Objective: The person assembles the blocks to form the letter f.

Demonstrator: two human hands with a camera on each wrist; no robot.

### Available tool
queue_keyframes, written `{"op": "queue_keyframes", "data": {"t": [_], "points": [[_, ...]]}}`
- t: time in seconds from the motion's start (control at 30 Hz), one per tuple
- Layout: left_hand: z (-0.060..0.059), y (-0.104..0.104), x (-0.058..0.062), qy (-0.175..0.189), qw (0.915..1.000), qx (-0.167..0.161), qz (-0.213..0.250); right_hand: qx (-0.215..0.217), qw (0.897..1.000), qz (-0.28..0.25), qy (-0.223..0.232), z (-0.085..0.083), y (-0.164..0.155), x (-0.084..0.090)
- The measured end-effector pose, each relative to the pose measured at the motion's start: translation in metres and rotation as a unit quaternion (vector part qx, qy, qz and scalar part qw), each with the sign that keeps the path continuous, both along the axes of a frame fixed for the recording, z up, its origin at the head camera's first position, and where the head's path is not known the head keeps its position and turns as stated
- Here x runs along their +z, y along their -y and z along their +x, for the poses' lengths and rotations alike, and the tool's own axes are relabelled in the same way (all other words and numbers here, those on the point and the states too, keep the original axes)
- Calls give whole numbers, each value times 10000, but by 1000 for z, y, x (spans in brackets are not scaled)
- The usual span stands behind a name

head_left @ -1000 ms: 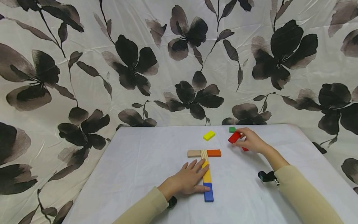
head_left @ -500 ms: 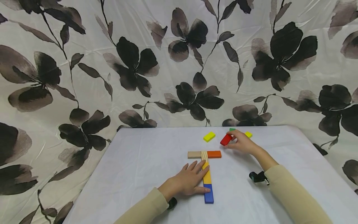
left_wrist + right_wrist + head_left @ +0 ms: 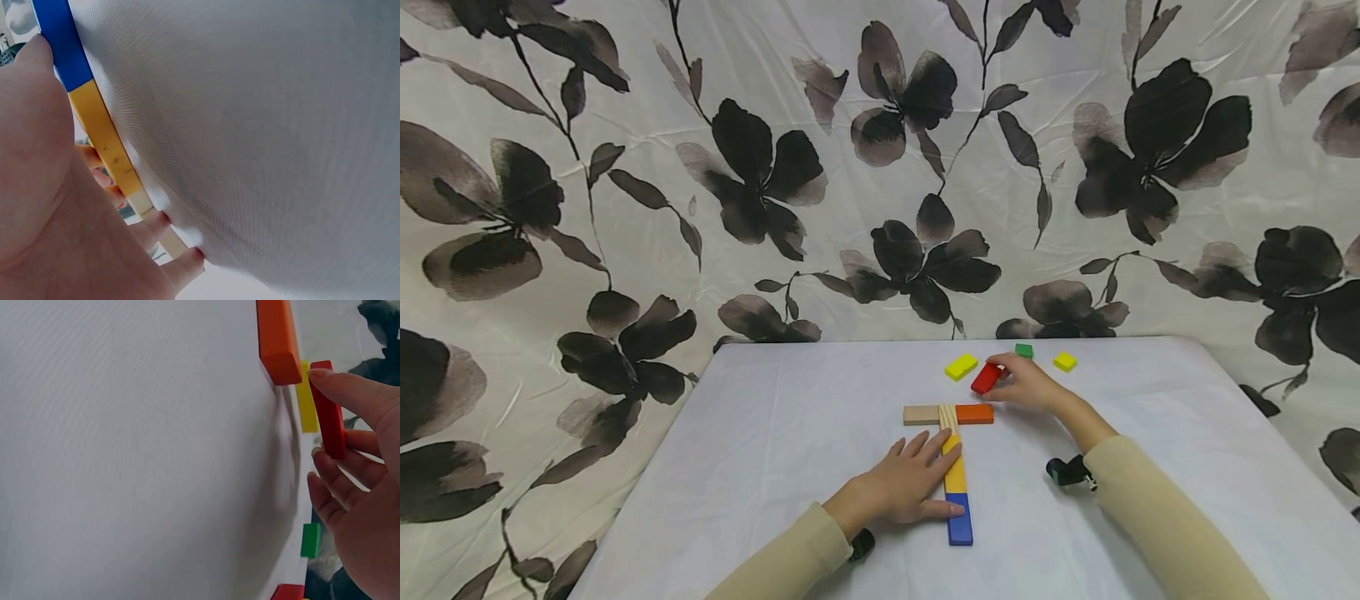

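Note:
My right hand (image 3: pixel 1026 385) pinches a red block (image 3: pixel 986 378) between thumb and fingers, just above the table and behind the orange block (image 3: pixel 974 412). The right wrist view shows the red block (image 3: pixel 328 409) held on edge close to the orange block (image 3: pixel 277 340). The orange block, a striped wooden piece (image 3: pixel 948 414) and a tan block (image 3: pixel 921 413) form a crossbar. Below it runs a column of a yellow block (image 3: pixel 955 471) and a blue block (image 3: pixel 958 525). My left hand (image 3: pixel 910 483) lies flat with straight fingers against the column's left side, beside the yellow block (image 3: pixel 106 144) and blue block (image 3: pixel 62 44).
Loose on the white table (image 3: pixel 790 433) behind the crossbar lie a yellow block (image 3: pixel 960 366), a green block (image 3: pixel 1023 351) and a small yellow block (image 3: pixel 1064 361). A second red block (image 3: pixel 287 592) shows in the right wrist view. A flowered cloth hangs behind the table.
My right hand has carried the red block leftwards, from the far right towards the orange block. The small yellow block came into sight. My left hand has stayed put.

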State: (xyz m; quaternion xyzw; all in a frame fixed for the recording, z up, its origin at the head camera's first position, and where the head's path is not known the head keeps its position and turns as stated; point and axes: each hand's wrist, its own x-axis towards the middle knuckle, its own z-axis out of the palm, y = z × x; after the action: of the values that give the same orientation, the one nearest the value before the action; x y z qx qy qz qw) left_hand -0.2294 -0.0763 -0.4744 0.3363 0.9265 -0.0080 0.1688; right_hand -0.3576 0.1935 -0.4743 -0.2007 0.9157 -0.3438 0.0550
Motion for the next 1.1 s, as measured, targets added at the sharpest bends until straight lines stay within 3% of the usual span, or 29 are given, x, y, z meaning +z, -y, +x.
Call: {"op": "queue_keyframes", "data": {"t": [0.23,1.1], "points": [[-1,1,-2,-20,10000,-19,7,-20,9992,17,405,-5,14,-4],[0,3,2,-6,9999,-33,126,324,9978,181,552,-9,43,-1]]}}
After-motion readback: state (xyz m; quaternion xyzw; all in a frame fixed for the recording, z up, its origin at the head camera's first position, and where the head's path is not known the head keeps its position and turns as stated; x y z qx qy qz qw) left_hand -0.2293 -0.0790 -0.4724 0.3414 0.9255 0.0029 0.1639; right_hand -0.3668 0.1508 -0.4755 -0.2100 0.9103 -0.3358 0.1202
